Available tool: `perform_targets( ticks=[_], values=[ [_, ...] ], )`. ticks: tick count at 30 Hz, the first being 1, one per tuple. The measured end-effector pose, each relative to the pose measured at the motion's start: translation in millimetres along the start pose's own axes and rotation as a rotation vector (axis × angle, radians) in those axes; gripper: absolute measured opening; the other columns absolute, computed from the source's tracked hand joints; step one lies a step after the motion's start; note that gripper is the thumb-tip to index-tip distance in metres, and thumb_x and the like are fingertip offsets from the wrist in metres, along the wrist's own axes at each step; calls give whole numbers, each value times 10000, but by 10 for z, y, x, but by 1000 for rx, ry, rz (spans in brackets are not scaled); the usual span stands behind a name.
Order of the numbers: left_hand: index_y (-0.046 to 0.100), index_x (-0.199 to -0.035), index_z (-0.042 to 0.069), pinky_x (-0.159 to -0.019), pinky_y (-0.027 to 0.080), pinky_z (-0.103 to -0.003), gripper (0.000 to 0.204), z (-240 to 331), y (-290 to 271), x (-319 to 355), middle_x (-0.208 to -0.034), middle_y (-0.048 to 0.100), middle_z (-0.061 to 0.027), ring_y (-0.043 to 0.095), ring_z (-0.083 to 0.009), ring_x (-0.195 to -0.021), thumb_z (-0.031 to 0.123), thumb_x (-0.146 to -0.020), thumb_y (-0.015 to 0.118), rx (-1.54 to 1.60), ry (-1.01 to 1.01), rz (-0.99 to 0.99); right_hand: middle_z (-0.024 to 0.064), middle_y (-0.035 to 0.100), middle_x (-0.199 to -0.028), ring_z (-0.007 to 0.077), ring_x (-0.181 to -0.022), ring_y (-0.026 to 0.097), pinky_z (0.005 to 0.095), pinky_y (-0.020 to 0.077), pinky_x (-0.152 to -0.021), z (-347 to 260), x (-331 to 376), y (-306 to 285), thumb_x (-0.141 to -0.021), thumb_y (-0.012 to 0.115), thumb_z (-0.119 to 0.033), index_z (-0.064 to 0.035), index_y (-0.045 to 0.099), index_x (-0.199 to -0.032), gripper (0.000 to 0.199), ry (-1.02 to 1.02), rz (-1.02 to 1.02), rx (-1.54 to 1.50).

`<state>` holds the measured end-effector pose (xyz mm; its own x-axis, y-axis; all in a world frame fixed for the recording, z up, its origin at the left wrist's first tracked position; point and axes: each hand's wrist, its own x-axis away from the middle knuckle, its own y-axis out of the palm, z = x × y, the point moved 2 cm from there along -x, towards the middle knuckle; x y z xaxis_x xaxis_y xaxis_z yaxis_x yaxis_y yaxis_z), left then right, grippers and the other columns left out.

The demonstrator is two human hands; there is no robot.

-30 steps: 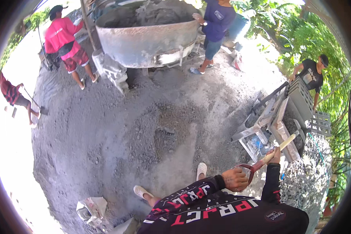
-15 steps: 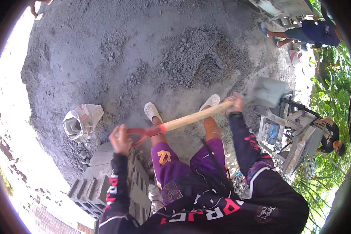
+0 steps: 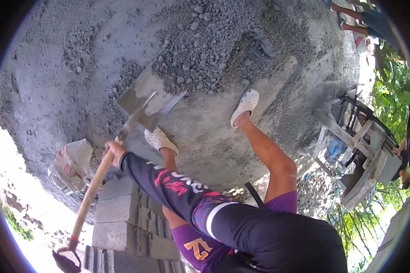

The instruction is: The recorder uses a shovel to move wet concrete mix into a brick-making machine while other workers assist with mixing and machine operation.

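Observation:
My right hand [image 3: 115, 151] is closed round the lower wooden shaft of a shovel [image 3: 93, 186]. The right arm reaches across my body to the left. The metal shovel blade [image 3: 139, 93] lies low on the ground, its front edge against the near-left side of a grey gravel pile [image 3: 200, 50], with some gravel at its edge. The shaft slants down to the lower left and ends in a red D-shaped handle [image 3: 70, 248] with a dark grip. No hand shows on that handle; my left hand is out of sight.
My white clogs [image 3: 245, 107] stand near the pile. Concrete blocks [image 3: 116, 223] are stacked at lower left, beside a crumpled white sack [image 3: 71, 164]. Wooden framing [image 3: 351, 145] stands at right. One person's legs [image 3: 357, 22] show at upper right; another person [image 3: 403, 161] is at the right edge.
The shovel has swung from right to left, and its blade has come down against the gravel. My right hand has moved left with the shaft; my left hand has left the view.

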<state>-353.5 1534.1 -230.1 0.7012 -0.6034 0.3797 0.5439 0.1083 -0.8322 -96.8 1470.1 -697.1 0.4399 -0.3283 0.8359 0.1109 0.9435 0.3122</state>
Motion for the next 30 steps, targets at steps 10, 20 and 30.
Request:
perform_targets(
  ticks=[10,20,30],
  values=[
    [542,-780,90,-306,327,-233,337,-143,3514,1029,-508,403,13,404,-99,-353,384,-940,573,301,135,-343,68,488,-640,232,-566,513,432,482,-620,-4349,1208,-529,-828,600,-84,-72,482,-775,130,-492,10,74],
    [531,-753,82,-308,314,-232,321,-602,2225,2602,-505,449,4,407,-89,-360,354,-920,569,395,86,-326,75,538,-634,245,-590,575,424,530,-617,-3810,2813,-1453,-806,646,-149,-86,550,-787,117,-525,22,173],
    [560,-774,16,-400,375,-268,399,1137,759,4643,-552,514,-35,461,-128,-418,389,-917,550,111,417,-740,57,433,-644,227,-585,503,404,458,-600,-2987,7968,-1441,-805,581,-129,-92,468,-715,149,-800,-102,-196]
  ],
)
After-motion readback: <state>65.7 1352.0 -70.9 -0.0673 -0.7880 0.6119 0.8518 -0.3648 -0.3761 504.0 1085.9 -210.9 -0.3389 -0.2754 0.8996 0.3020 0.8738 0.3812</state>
